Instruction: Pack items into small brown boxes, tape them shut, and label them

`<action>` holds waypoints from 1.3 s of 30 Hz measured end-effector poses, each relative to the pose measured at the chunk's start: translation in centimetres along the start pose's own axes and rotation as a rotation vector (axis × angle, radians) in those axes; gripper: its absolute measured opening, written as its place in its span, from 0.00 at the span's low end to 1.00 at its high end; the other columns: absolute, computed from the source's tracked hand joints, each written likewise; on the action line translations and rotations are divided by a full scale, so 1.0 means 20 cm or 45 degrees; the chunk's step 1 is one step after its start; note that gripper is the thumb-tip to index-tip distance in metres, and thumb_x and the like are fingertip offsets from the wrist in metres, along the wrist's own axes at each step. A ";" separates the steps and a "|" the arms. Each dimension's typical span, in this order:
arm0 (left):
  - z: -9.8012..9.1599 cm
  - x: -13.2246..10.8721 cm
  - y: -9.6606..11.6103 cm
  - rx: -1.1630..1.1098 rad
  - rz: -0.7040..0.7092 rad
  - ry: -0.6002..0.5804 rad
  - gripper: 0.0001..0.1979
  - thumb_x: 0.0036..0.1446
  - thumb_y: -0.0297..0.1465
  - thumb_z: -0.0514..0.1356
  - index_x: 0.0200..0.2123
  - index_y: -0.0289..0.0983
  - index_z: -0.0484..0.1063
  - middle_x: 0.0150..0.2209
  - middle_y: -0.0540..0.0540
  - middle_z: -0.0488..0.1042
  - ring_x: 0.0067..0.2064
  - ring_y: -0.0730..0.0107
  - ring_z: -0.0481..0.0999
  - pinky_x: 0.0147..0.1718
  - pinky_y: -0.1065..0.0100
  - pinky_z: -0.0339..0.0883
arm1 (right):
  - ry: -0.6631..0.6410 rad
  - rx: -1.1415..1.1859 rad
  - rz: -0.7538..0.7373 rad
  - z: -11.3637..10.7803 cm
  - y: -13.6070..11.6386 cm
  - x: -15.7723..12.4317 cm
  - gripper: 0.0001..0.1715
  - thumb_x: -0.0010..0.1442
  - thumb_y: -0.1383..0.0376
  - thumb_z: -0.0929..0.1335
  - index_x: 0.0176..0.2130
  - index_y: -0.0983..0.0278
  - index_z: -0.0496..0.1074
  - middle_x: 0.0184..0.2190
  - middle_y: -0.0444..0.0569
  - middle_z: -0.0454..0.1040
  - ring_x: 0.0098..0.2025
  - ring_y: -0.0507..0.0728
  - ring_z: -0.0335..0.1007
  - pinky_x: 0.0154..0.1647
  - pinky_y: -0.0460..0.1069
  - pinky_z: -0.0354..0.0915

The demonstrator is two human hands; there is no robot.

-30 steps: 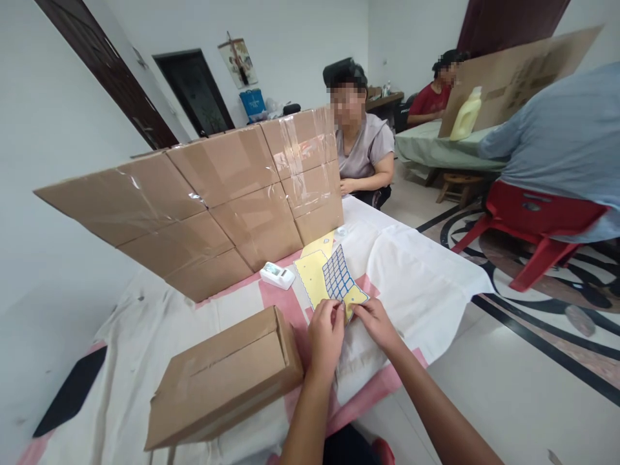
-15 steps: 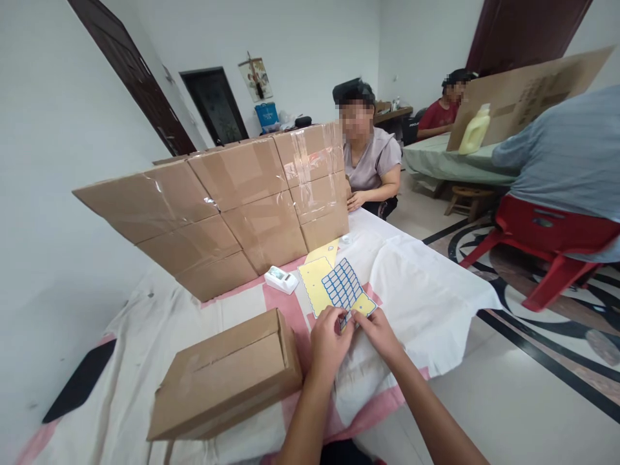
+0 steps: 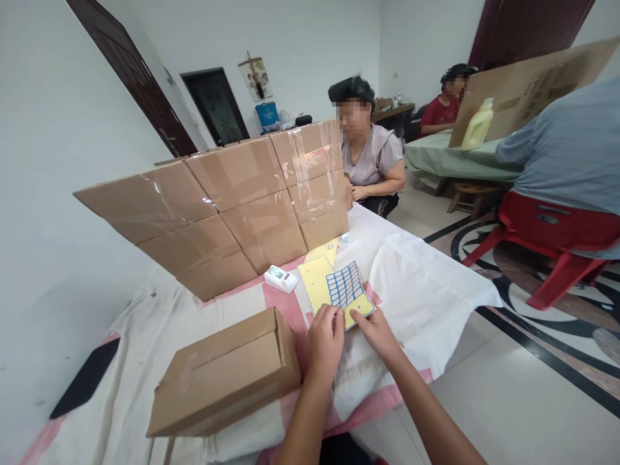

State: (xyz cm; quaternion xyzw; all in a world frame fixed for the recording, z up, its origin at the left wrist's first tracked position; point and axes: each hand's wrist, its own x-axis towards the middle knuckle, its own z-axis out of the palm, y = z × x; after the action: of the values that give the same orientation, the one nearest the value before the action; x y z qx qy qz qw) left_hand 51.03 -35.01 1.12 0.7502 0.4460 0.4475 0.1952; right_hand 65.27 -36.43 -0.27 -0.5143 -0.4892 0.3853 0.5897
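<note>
Both forearms reach forward from the bottom edge, side by side. The left hand (image 3: 325,336) is curled, its fingertips bunched at the near edge of the sticker sheet (image 3: 334,287); whether it is pinching anything cannot be made out. The right hand (image 3: 375,330) lies flat with its forefinger pressing the sheet's near corner. The sheet lies flat on the tabletop (image 3: 426,284). A closed cardboard box (image 3: 225,374) sits to the left. Beyond the sheet stands a taped cardboard screen (image 3: 232,200).
</note>
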 end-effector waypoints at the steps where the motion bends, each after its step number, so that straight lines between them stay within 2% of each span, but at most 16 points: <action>1: 0.00 0.00 0.00 0.000 -0.012 0.047 0.12 0.69 0.33 0.50 0.35 0.41 0.71 0.35 0.48 0.74 0.39 0.67 0.74 0.38 0.66 0.65 | 0.050 -0.014 0.005 0.00 0.01 0.00 0.11 0.57 0.56 0.68 0.34 0.61 0.74 0.32 0.50 0.79 0.37 0.63 0.75 0.39 0.54 0.73; 5: -0.02 -0.01 0.00 -0.030 -0.030 0.203 0.12 0.71 0.32 0.48 0.36 0.41 0.68 0.34 0.47 0.73 0.38 0.68 0.74 0.38 0.67 0.66 | 0.319 0.002 0.016 0.01 0.04 0.02 0.14 0.57 0.58 0.69 0.43 0.60 0.70 0.40 0.53 0.79 0.42 0.63 0.76 0.46 0.57 0.73; 7: -0.03 -0.02 0.01 -0.051 -0.017 0.236 0.12 0.71 0.32 0.47 0.35 0.41 0.66 0.34 0.48 0.72 0.37 0.69 0.74 0.37 0.68 0.67 | 0.475 0.042 0.038 0.00 0.04 0.02 0.18 0.58 0.58 0.70 0.46 0.60 0.64 0.41 0.53 0.76 0.41 0.62 0.75 0.44 0.57 0.74; 10: -0.04 -0.02 0.02 -0.056 0.010 0.258 0.13 0.72 0.33 0.46 0.35 0.41 0.64 0.33 0.48 0.72 0.35 0.70 0.73 0.36 0.68 0.68 | 0.892 0.041 -0.011 -0.01 0.01 -0.01 0.22 0.59 0.58 0.71 0.48 0.58 0.58 0.39 0.49 0.70 0.37 0.58 0.72 0.38 0.54 0.72; 12: -0.04 -0.03 0.03 -0.038 0.046 0.253 0.13 0.72 0.32 0.45 0.34 0.41 0.64 0.32 0.48 0.71 0.35 0.70 0.73 0.35 0.69 0.68 | 1.129 -0.095 -0.195 0.00 -0.02 -0.04 0.21 0.61 0.59 0.70 0.49 0.59 0.59 0.42 0.49 0.66 0.38 0.57 0.69 0.41 0.54 0.70; 13: -0.05 -0.03 0.03 -0.023 0.075 0.240 0.13 0.72 0.32 0.45 0.34 0.41 0.65 0.32 0.48 0.71 0.34 0.70 0.74 0.35 0.69 0.68 | 1.119 -0.186 -0.317 0.00 -0.04 -0.06 0.18 0.62 0.60 0.70 0.49 0.59 0.61 0.43 0.50 0.66 0.38 0.57 0.67 0.42 0.54 0.69; 14: -0.05 -0.04 0.04 -0.004 0.112 0.221 0.13 0.72 0.32 0.45 0.34 0.41 0.66 0.32 0.49 0.71 0.34 0.70 0.74 0.34 0.69 0.67 | 1.008 -0.261 -0.437 0.01 -0.06 -0.07 0.15 0.63 0.61 0.69 0.48 0.60 0.64 0.43 0.50 0.66 0.39 0.57 0.67 0.43 0.54 0.68; 16: -0.07 -0.04 0.05 0.051 0.208 0.164 0.13 0.71 0.31 0.47 0.34 0.40 0.67 0.31 0.49 0.72 0.33 0.71 0.74 0.33 0.69 0.67 | 0.596 -0.327 -0.611 0.02 -0.09 -0.11 0.13 0.65 0.63 0.67 0.51 0.60 0.67 0.40 0.50 0.67 0.38 0.57 0.67 0.40 0.54 0.68; 18: -0.10 -0.05 0.07 0.132 0.322 0.095 0.13 0.71 0.30 0.49 0.34 0.40 0.68 0.31 0.49 0.73 0.32 0.70 0.74 0.32 0.69 0.66 | 0.227 -0.325 -0.686 0.03 -0.11 -0.14 0.15 0.66 0.65 0.66 0.53 0.58 0.70 0.40 0.50 0.68 0.38 0.57 0.68 0.37 0.52 0.68; 20: -0.13 -0.06 0.09 0.229 0.436 0.029 0.13 0.70 0.30 0.50 0.34 0.40 0.70 0.31 0.49 0.75 0.33 0.69 0.75 0.32 0.68 0.65 | 0.092 -0.336 -0.705 0.02 -0.13 -0.19 0.14 0.66 0.67 0.67 0.51 0.57 0.73 0.42 0.51 0.69 0.39 0.57 0.69 0.36 0.52 0.69; 24: -0.23 -0.08 0.16 0.395 0.594 -0.056 0.11 0.69 0.31 0.54 0.34 0.41 0.72 0.30 0.48 0.75 0.32 0.68 0.75 0.28 0.67 0.62 | 0.076 -0.417 -0.753 -0.01 -0.18 -0.28 0.10 0.64 0.70 0.68 0.43 0.57 0.76 0.43 0.51 0.69 0.44 0.59 0.71 0.42 0.54 0.70; 28: -0.44 -0.19 0.23 0.426 0.671 -0.020 0.05 0.67 0.33 0.57 0.40 0.39 0.72 0.31 0.46 0.76 0.33 0.65 0.74 0.30 0.65 0.66 | 0.167 -0.410 -0.737 0.04 -0.28 -0.32 0.07 0.64 0.70 0.69 0.39 0.57 0.75 0.34 0.48 0.70 0.34 0.56 0.67 0.32 0.52 0.66; 32: -0.72 -0.40 0.26 0.405 0.753 0.227 0.03 0.64 0.26 0.59 0.40 0.37 0.72 0.30 0.45 0.75 0.32 0.67 0.74 0.33 0.65 0.70 | 0.312 -0.225 -0.572 0.23 -0.32 -0.31 0.05 0.65 0.68 0.69 0.36 0.59 0.75 0.31 0.48 0.73 0.30 0.55 0.64 0.29 0.51 0.62; 34: -0.84 -0.49 0.26 0.388 0.748 0.274 0.04 0.65 0.25 0.57 0.38 0.36 0.72 0.28 0.47 0.75 0.31 0.70 0.74 0.32 0.66 0.72 | 0.312 -0.121 -0.483 0.36 -0.31 -0.31 0.05 0.65 0.66 0.70 0.35 0.59 0.75 0.31 0.48 0.75 0.30 0.55 0.67 0.29 0.51 0.62; 36: -0.90 -0.55 0.24 0.349 0.711 0.251 0.08 0.67 0.27 0.54 0.36 0.36 0.71 0.26 0.48 0.74 0.30 0.72 0.74 0.33 0.66 0.74 | 0.266 -0.020 -0.413 0.49 -0.29 -0.33 0.05 0.65 0.66 0.70 0.35 0.59 0.76 0.29 0.48 0.75 0.30 0.55 0.68 0.28 0.50 0.63; 39: -0.88 -0.53 0.23 0.273 0.733 0.135 0.11 0.69 0.28 0.53 0.34 0.36 0.71 0.25 0.49 0.74 0.30 0.72 0.75 0.35 0.65 0.75 | 0.180 0.109 -0.363 0.63 -0.25 -0.39 0.04 0.64 0.68 0.70 0.36 0.60 0.76 0.28 0.45 0.74 0.27 0.52 0.67 0.27 0.48 0.63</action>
State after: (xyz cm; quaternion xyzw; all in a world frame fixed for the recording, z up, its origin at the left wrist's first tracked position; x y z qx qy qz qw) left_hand 36.25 -48.29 8.18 0.8377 0.2693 0.4732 -0.0434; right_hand 50.98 -41.82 3.10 -0.4400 -0.4977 0.2812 0.6926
